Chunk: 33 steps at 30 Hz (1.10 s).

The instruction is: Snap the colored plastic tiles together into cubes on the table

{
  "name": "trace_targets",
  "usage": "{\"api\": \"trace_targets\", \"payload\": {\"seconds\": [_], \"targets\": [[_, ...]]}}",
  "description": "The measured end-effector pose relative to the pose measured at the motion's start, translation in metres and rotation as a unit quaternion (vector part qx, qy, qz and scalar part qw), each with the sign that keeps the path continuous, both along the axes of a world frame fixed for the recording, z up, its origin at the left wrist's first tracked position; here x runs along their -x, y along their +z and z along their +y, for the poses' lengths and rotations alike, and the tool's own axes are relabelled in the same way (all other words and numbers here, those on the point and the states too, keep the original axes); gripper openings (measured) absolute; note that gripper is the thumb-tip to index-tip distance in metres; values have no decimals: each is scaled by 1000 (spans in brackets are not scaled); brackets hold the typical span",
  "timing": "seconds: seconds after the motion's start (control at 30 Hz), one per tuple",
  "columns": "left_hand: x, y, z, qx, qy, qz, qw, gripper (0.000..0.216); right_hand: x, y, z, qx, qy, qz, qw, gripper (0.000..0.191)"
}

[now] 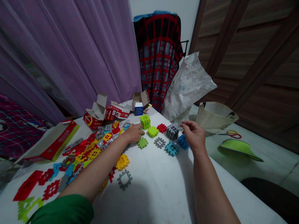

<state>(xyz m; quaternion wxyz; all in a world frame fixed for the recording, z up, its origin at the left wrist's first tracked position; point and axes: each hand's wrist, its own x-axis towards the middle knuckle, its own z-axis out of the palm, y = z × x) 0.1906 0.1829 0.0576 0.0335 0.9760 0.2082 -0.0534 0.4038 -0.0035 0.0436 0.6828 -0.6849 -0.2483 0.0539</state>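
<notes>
My left hand [134, 133] reaches over the right edge of the pile of interlocking plastic tiles, fingers stretched and apart. Close to its fingertips are a lime-green tile stack [145, 121], another lime piece [153, 132] and a flat green tile [142, 142]. Over on the right, my right hand [194, 134] has thumb and forefinger pinched beside the grey tile stack [173, 132]; whatever is between them is too small to make out. Below that hand sits a dark blue stack [183, 142], partly hidden. A light blue stack [171, 148], a grey tile [160, 142] and a red one [162, 128] lie nearby.
Loose mixed-colour tiles [94, 153] spread across the left of the white table [161, 183]. Opened red boxes [93, 121] and a small blue box [138, 109] stand at the back. Beyond the right edge are a plastic bag [187, 87], a cloth bin [213, 119] and scissors [233, 134].
</notes>
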Motion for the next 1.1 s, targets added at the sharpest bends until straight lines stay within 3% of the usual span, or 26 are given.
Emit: {"api": "trace_targets", "payload": {"seconds": [0.3, 0.47, 0.6, 0.83, 1.1], "targets": [[5, -4, 5, -1, -6, -15, 1000, 43, 1, 2, 0, 0, -2, 18, 1000, 27], [24, -3, 17, -10, 106, -75, 991, 46, 1, 0, 0, -2, 4, 15, 1000, 28], [39, 1, 18, -20, 177, -18, 984, 49, 0, -2, 0, 4, 3, -2, 1000, 28], [38, 4, 3, -24, 201, 36, 979, 63, -2, -5, 1, 3, 0, -8, 1000, 29], [36, 0, 1, -21, 203, 3, 979, 56, -1, -4, 2, 1, 1, -4, 1000, 27]]}}
